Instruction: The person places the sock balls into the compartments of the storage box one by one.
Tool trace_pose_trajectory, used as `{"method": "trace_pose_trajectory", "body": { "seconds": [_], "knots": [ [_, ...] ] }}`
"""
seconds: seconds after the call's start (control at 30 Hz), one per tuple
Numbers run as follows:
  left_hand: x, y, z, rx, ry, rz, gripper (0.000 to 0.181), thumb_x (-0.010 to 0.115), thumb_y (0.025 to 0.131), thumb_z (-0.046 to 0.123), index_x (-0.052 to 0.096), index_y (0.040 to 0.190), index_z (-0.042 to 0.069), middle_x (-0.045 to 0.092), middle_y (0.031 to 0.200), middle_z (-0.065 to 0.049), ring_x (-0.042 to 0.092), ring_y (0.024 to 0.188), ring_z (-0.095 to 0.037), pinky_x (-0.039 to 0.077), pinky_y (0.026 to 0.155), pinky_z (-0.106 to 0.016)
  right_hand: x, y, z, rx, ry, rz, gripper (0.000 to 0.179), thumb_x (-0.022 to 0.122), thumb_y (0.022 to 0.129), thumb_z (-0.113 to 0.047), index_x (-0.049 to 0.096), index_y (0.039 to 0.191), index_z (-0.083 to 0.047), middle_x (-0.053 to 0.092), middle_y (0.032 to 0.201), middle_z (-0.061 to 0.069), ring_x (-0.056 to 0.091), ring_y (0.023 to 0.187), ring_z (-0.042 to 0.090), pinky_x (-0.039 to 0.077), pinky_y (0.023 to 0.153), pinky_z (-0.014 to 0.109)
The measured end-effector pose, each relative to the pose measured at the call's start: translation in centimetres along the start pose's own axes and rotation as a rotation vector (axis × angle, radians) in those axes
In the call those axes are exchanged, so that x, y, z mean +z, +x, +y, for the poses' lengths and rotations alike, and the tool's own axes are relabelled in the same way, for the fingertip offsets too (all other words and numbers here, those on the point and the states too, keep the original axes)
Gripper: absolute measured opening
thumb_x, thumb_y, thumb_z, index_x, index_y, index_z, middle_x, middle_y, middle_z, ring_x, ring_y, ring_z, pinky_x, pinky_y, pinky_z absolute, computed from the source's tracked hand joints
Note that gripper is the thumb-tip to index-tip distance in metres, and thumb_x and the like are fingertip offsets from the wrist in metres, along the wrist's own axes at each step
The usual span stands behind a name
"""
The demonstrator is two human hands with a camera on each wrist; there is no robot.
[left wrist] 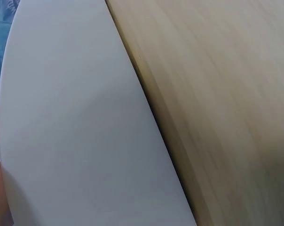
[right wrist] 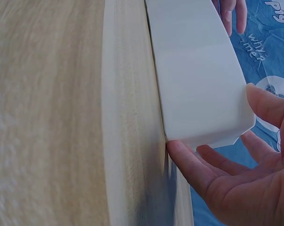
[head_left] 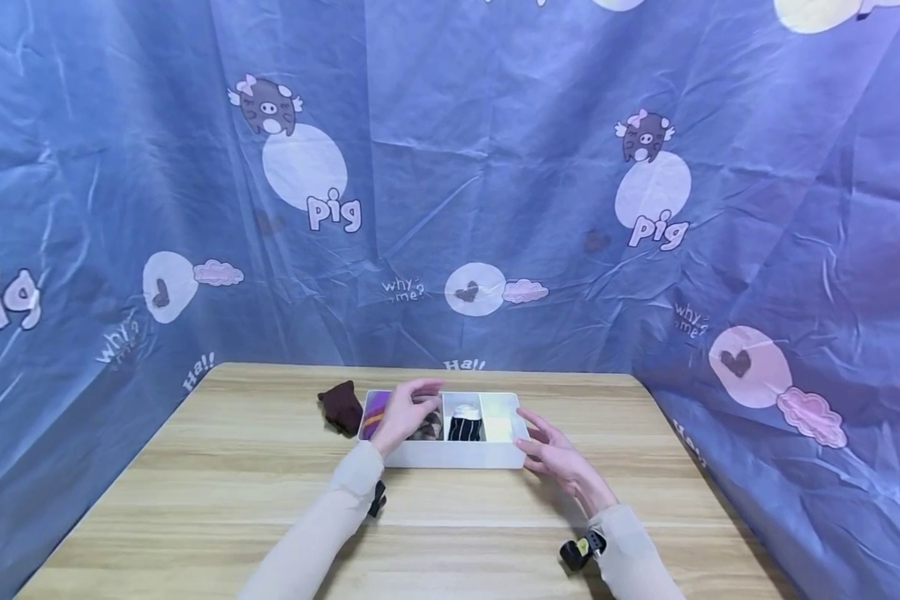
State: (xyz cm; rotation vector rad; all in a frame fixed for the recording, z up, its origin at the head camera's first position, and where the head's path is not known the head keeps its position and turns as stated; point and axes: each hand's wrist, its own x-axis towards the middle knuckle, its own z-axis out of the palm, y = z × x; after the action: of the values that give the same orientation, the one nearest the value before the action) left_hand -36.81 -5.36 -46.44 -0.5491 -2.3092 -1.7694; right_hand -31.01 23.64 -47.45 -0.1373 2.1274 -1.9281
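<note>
A white box [head_left: 453, 455] divided into compartments stands on the table, seen in all views. My left hand [head_left: 403, 412] is over its left half, fingers extended and slightly bent, with nothing visible between them. Below it lies a grey-brown patterned sock [head_left: 429, 429], partly hidden by the hand. A purple and orange striped sock [head_left: 375, 411] fills the leftmost compartment. Right of the patterned one sits a black sock [head_left: 465, 427] with white stripes and a white top. My right hand [head_left: 562, 458] holds the box's right end, thumb [right wrist: 264, 101] at the rim and fingers against the end.
A dark maroon sock-like cloth [head_left: 341, 407] lies on the table just left of the box. The wooden table [head_left: 450, 533] meets a blue printed curtain [head_left: 435, 208] at the back and sides. The rightmost compartment [head_left: 498, 418] shows its bare white floor.
</note>
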Motion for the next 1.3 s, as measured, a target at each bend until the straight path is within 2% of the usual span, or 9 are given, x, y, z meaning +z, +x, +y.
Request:
{"method": "trace_pose_trajectory", "body": {
  "seconds": [0.23, 0.43, 0.57, 0.6, 0.67, 0.77, 0.93, 1.13, 1.3],
  "knots": [
    [-1.3, -0.4, 0.1, 0.023, -0.032, 0.029, 0.029, 0.068, 0.088, 0.001, 0.069, 0.118, 0.003, 0.071, 0.112, -0.017, 0.068, 0.104, -0.027, 0.054, 0.09, -0.032, 0.0, 0.1, 0.1, -0.01, 0.016, -0.013, 0.073, 0.061, 0.096, -0.012, 0.021, 0.157, -0.014, 0.022, 0.154, 0.032, 0.06, 0.1, 0.015, 0.053, 0.086, 0.029],
    [-2.4, -1.1, -0.1, 0.045, -0.022, 0.071, 0.025, 0.07, 0.088, 0.003, 0.071, 0.113, 0.004, 0.071, 0.109, -0.02, 0.069, 0.099, -0.023, 0.053, 0.085, -0.023, -0.2, 0.2, 0.4, 0.0, 0.003, 0.029, 0.071, 0.062, 0.095, -0.012, 0.026, 0.156, -0.016, 0.026, 0.154, 0.03, 0.06, 0.102, 0.016, 0.054, 0.086, 0.03],
    [-3.3, -1.8, -0.5, 0.038, -0.052, 0.109, 0.024, 0.072, 0.087, 0.005, 0.071, 0.112, 0.003, 0.07, 0.109, -0.023, 0.069, 0.098, -0.025, 0.052, 0.082, -0.02, -0.1, 0.3, 0.5, 0.007, -0.01, 0.052, 0.07, 0.064, 0.094, -0.013, 0.03, 0.155, -0.018, 0.025, 0.155, 0.029, 0.06, 0.107, 0.019, 0.054, 0.09, 0.035],
    [-3.7, -2.1, -0.1, 0.038, -0.044, 0.12, 0.024, 0.072, 0.087, 0.005, 0.071, 0.111, 0.002, 0.07, 0.108, -0.024, 0.069, 0.097, -0.026, 0.052, 0.081, -0.019, -0.1, 0.2, 0.5, 0.005, -0.008, 0.045, 0.07, 0.064, 0.094, -0.013, 0.029, 0.155, -0.018, 0.025, 0.155, 0.03, 0.06, 0.108, 0.02, 0.054, 0.091, 0.036],
    [-4.2, -2.4, -0.3, 0.028, -0.038, 0.143, 0.024, 0.072, 0.088, 0.005, 0.071, 0.111, 0.0, 0.07, 0.108, -0.025, 0.068, 0.097, -0.03, 0.053, 0.08, -0.02, -0.1, 0.2, 0.5, -0.001, -0.007, 0.031, 0.071, 0.063, 0.094, -0.013, 0.028, 0.155, -0.017, 0.025, 0.154, 0.03, 0.061, 0.105, 0.019, 0.054, 0.089, 0.035],
    [-5.0, -2.9, -0.7, 0.015, -0.056, 0.162, 0.023, 0.074, 0.087, 0.007, 0.071, 0.109, 0.0, 0.072, 0.104, -0.023, 0.07, 0.092, -0.025, 0.055, 0.078, -0.021, 0.0, 0.2, 0.5, -0.003, -0.008, 0.025, 0.071, 0.063, 0.094, -0.013, 0.027, 0.155, -0.016, 0.025, 0.154, 0.031, 0.061, 0.104, 0.019, 0.054, 0.088, 0.034],
    [-6.4, -3.6, -1.8, 0.002, -0.118, 0.186, 0.026, 0.079, 0.083, 0.012, 0.072, 0.105, 0.001, 0.073, 0.099, -0.017, 0.069, 0.083, -0.008, 0.056, 0.075, -0.02, 0.2, 0.2, 0.6, 0.014, -0.022, 0.048, 0.071, 0.065, 0.093, -0.014, 0.031, 0.154, -0.017, 0.023, 0.156, 0.03, 0.061, 0.106, 0.021, 0.053, 0.09, 0.037],
    [-8.2, -4.0, -2.3, -0.004, -0.134, 0.218, 0.031, 0.08, 0.081, 0.012, 0.07, 0.106, -0.004, 0.074, 0.094, -0.01, 0.068, 0.081, -0.006, 0.055, 0.073, -0.02, 0.2, 0.2, 0.6, 0.007, -0.026, 0.043, 0.071, 0.064, 0.093, -0.014, 0.029, 0.155, -0.017, 0.022, 0.156, 0.03, 0.061, 0.107, 0.021, 0.052, 0.092, 0.038],
    [-9.7, -4.1, -2.9, -0.025, -0.115, 0.205, 0.036, 0.079, 0.083, 0.014, 0.068, 0.11, -0.006, 0.073, 0.102, -0.017, 0.067, 0.086, -0.004, 0.053, 0.078, -0.017, 0.0, 0.3, 0.7, 0.002, -0.021, 0.05, 0.069, 0.063, 0.094, -0.013, 0.03, 0.155, -0.018, 0.024, 0.155, 0.03, 0.062, 0.102, 0.019, 0.054, 0.083, 0.032]
  ]
}}
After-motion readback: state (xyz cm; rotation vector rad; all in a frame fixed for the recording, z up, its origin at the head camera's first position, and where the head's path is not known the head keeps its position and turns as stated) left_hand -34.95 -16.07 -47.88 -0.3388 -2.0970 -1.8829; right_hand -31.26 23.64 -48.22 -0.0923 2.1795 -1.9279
